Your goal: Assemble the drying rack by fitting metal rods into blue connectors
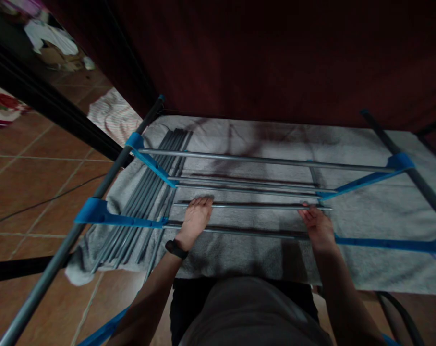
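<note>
1. Grey metal tube [254,206] in our grip, folks, just off centre toward five o'clock, running almost level from nine to three!
2. Our left hand [198,213], at seven o'clock, bends over it near one end, fingers closed down on it; a black wristband [176,249] sits just behind.
3. Out at four o'clock, our right hand [316,222] pinches the tube near its other end with curled fingers, a short tip poking past them.
4. Flanking us are blue brackets [91,211] on slanting grey poles [112,172], at nine o'clock and three.
5. Toward twelve from our tube lie two thin crossbars [247,184], then a longer crossbar [254,160]; toward six, we spot a lower crossbar [254,233].
6. Look at eight to nine o'clock: loose tubes [142,197], bunched side by side across a grey fleecy cloth [369,216]!
7. Dark red fabric [261,62] fills twelve o'clock, and we have terracotta floor tiles [27,197] at nine.
</note>
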Action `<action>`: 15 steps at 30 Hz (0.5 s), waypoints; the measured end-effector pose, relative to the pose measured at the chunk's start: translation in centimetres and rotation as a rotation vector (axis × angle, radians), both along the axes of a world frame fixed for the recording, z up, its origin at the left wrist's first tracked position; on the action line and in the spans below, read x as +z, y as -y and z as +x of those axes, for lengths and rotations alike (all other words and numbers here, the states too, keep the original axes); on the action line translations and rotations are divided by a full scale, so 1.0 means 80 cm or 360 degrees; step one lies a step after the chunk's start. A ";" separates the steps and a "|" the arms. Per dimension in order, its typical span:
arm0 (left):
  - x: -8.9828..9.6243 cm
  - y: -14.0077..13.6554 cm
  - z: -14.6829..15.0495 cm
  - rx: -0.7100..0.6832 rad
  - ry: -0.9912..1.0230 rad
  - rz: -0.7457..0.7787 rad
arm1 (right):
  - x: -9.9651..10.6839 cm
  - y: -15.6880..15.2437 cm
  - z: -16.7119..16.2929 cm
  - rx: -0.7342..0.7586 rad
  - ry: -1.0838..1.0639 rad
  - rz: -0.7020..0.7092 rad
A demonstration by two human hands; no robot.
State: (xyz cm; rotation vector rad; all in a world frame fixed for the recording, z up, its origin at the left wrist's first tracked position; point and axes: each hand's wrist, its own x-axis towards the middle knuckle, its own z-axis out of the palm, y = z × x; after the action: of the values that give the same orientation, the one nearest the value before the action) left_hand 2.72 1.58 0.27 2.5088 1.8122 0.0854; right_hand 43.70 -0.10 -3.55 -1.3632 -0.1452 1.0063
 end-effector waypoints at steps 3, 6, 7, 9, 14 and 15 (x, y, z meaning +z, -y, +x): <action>0.001 0.001 -0.002 0.0044 0.0019 0.0035 | 0.002 0.001 -0.002 0.0020 -0.0002 0.0026; 0.002 0.002 -0.004 0.0099 0.0045 0.0072 | 0.005 0.000 -0.003 0.0031 0.0002 0.0022; 0.002 0.002 -0.005 0.0107 0.0059 0.0083 | 0.005 0.000 -0.003 0.0029 0.0006 0.0007; 0.002 0.002 -0.009 0.0085 0.0101 0.0097 | 0.007 -0.001 -0.004 0.0019 -0.0002 -0.0040; -0.001 0.005 -0.018 -0.0059 0.0241 0.0110 | 0.006 -0.004 -0.001 0.0011 -0.0031 -0.0098; -0.002 0.006 -0.020 -0.0071 0.0266 0.0116 | 0.004 -0.004 0.001 0.0016 -0.0032 -0.0100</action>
State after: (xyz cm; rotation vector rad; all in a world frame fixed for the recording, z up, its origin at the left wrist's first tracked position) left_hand 1.14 1.12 0.12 2.5027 1.7178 0.3543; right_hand 43.74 0.22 -3.20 -1.4100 -0.1062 1.0399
